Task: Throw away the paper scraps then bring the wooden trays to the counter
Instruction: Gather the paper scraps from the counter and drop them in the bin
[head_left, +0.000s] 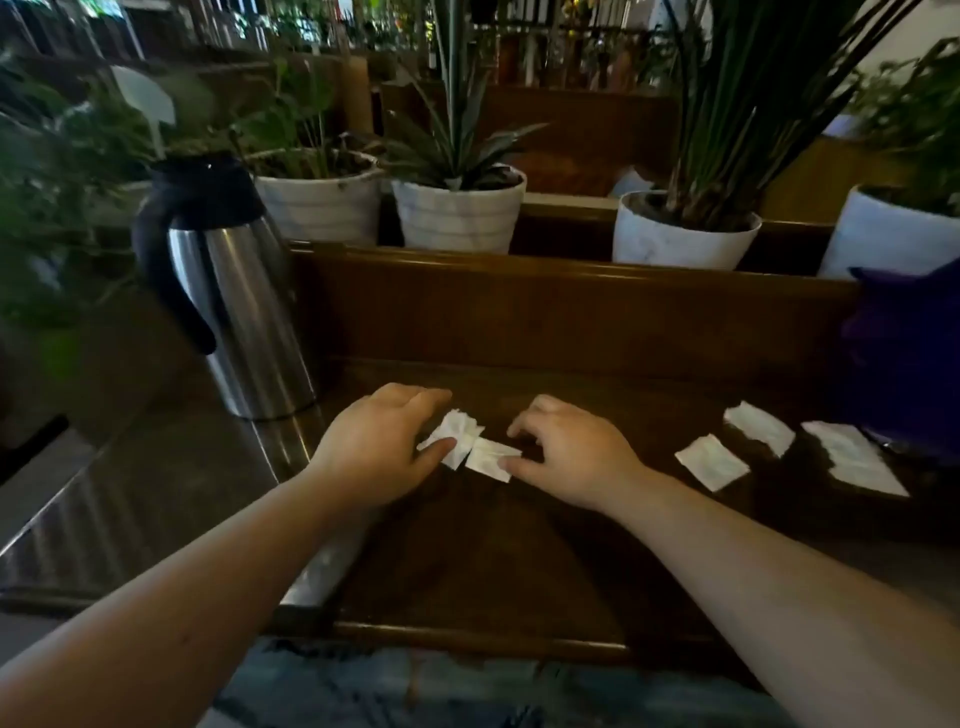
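Note:
A dark wooden tray (467, 639) lies in front of me, its raised rim nearest my body. On it, my left hand (374, 441) pinches a crumpled white paper scrap (457, 431) between thumb and fingers. My right hand (571, 452) pinches a second white scrap (488, 460) that touches the first. To the right lie three more white scraps: one (711, 462) close by, one (758, 428) behind it, and a longer one (852, 457) farthest right.
A steel thermos jug (244, 312) with a black handle stands at the left on a shiny metal counter (104, 509). Several potted plants in white pots (457, 213) line the ledge behind. A purple object (904, 353) sits at the right edge.

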